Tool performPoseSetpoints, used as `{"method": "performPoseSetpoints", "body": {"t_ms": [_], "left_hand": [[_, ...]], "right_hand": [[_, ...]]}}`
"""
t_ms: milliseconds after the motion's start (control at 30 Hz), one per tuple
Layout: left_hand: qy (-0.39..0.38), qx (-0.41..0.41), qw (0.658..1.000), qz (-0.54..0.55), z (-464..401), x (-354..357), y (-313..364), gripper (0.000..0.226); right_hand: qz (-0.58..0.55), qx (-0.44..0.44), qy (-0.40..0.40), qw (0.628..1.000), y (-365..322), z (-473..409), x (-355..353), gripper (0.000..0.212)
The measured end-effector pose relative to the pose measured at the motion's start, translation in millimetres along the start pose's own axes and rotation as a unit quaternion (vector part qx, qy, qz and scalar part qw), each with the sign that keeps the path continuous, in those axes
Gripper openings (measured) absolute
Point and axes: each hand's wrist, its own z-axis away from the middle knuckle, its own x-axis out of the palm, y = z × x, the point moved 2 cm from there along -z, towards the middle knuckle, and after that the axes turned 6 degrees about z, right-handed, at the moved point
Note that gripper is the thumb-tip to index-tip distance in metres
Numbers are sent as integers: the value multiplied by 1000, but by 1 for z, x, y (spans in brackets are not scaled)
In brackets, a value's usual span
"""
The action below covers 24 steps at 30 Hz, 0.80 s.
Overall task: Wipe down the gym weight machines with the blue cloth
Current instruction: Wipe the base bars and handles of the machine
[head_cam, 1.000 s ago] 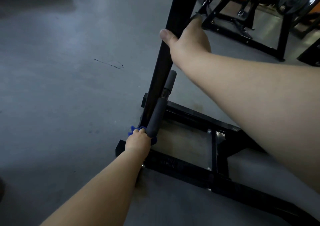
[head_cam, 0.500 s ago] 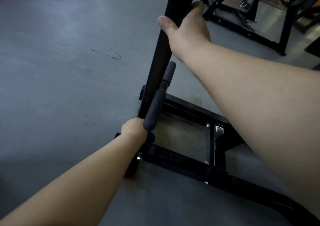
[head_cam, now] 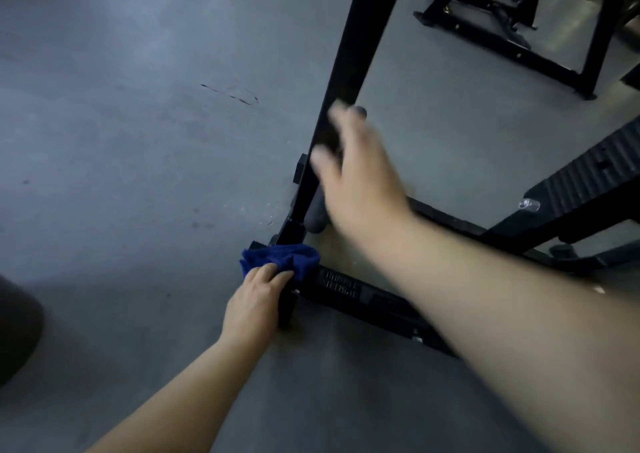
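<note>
A black weight machine frame stands on the grey floor, its slanted upright post rising from a low base bar. My left hand presses the bunched blue cloth onto the base corner at the foot of the post, fingers laid over the cloth. My right hand is blurred, fingers spread, in front of the lower post and apart from it as far as I can tell. A grey foam grip peeks out below that hand.
A ribbed black foot plate slants in from the right. Another black machine frame stands at the back right. Grey floor stretches to the left, with a dark shape at the left edge.
My right hand let go of the upright post and dropped lower, now blurred. My left hand slid the cloth down to the base corner, and the cloth shows more.
</note>
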Motion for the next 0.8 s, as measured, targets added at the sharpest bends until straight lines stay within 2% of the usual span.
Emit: {"method": "performPoseSetpoints", "body": {"t_ms": [67, 133, 200, 267, 367, 433, 533, 600, 633, 700, 733, 800], "left_hand": [[5, -3, 1000, 7, -2, 10, 9, 54], [-29, 43, 999, 8, -16, 14, 20, 55], [-79, 94, 992, -6, -35, 7, 21, 59], [-91, 84, 992, -18, -49, -8, 2, 55], [-14, -6, 1000, -2, -51, -18, -34, 52], [4, -24, 1000, 14, -37, -3, -12, 53], [-50, 61, 997, 21, -18, 19, 37, 58], [-67, 117, 991, 14, -28, 12, 26, 59], [-72, 110, 991, 12, -38, 4, 12, 56], [-82, 37, 996, -25, -64, -16, -13, 48], [-83, -10, 996, -44, -76, -26, -13, 45], [-62, -36, 995, -69, -96, -32, 7, 43]], "right_hand": [[82, -79, -96, 989, 11, 56, 27, 51], [95, -84, -158, 979, 29, 91, 41, 53], [81, -76, -164, 980, 44, 106, 38, 56], [54, -61, -147, 986, 58, 111, 27, 55], [8, 27, -114, 993, 84, 123, 16, 43], [1, 102, -130, 986, 102, 139, 25, 33], [-26, 180, -201, 963, 119, 172, 49, 29], [-26, 194, -232, 953, 127, 187, 57, 28], [-23, 193, -240, 951, 130, 190, 57, 28], [-16, 190, -241, 952, 134, 186, 54, 27], [-9, 190, -239, 952, 135, 180, 53, 27], [14, 189, -245, 951, 139, 162, 57, 32]]}}
